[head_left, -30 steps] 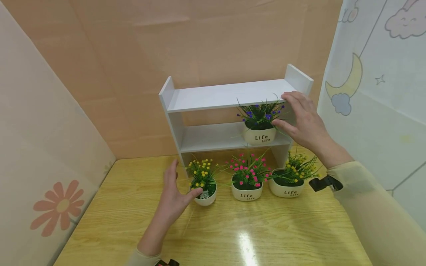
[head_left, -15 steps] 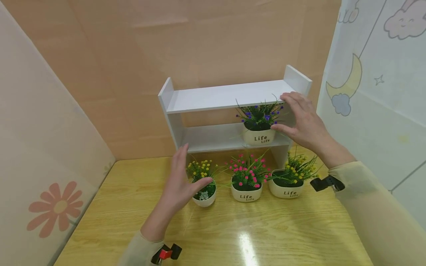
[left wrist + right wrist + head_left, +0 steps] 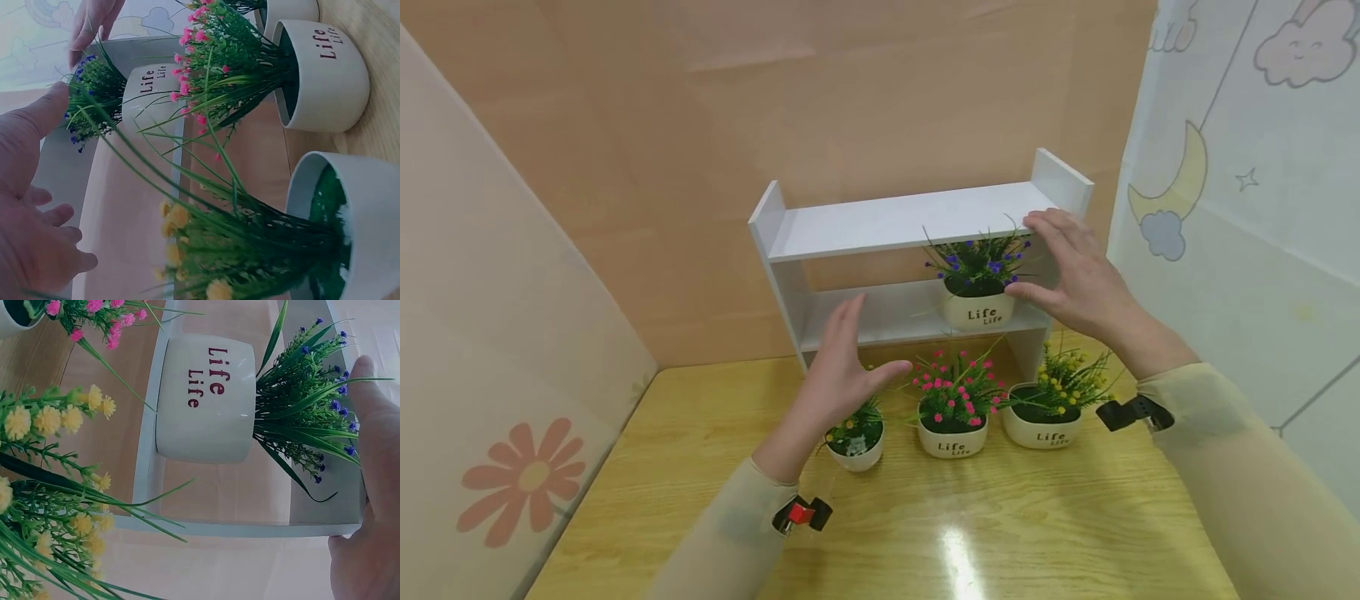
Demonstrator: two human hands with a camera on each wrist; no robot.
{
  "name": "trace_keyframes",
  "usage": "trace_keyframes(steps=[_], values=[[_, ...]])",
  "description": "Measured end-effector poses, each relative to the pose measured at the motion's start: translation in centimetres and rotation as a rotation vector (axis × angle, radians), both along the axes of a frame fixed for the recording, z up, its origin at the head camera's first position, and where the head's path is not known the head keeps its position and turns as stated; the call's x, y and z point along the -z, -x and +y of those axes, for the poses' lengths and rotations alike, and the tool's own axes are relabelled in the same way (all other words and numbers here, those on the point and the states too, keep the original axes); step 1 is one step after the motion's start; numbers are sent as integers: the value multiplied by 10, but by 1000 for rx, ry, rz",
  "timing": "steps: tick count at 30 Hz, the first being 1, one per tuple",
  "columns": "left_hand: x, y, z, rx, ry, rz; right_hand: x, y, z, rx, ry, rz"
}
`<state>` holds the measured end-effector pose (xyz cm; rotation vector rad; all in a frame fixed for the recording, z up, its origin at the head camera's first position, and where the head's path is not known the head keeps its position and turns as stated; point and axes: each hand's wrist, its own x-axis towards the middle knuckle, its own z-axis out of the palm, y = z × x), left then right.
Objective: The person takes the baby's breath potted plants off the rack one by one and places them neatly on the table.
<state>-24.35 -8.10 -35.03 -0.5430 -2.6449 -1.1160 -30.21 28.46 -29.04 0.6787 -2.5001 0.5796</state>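
A white pot [image 3: 978,312] of blue-purple flowers, lettered "Life", sits toward the right of the middle board of a white two-tier shelf [image 3: 898,222]. My right hand [image 3: 1084,279] is beside it, fingertips at the front edge of the top board and thumb by the flowers. My left hand [image 3: 844,375] holds nothing, its fingers and thumb spread in front of the middle board. Below it stands a round pot [image 3: 859,457] of yellow flowers, partly hidden by the hand. In the left wrist view, the left thumb [image 3: 44,112] overlaps the edge of the blue-purple flowers.
On the wooden table [image 3: 880,542] before the shelf stand a pot of pink flowers [image 3: 952,442] and, to its right, another pot of yellow flowers [image 3: 1042,432]. Printed walls rise at left and right. Long grass blades stick out from the plants.
My left hand has risen from beside the left yellow pot, moving rightward to in front of the middle board. The right hand stays by the top board's edge. The pots have not moved.
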Motion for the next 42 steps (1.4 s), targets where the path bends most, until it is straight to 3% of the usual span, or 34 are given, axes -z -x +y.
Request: trace_keyframes(steps=[13, 20, 30, 42], values=[[-9, 55, 29, 64, 8, -67, -3, -1, 2, -34, -24, -2], [-10, 75, 46, 105, -26, -137, -4, -4, 1, -15, -29, -9], [-5, 90, 67, 201, -133, -210, -1, -2, 2, -27, -22, -7], [-1, 103, 94, 214, -227, -172, 1, 0, 3, -38, -45, 43]])
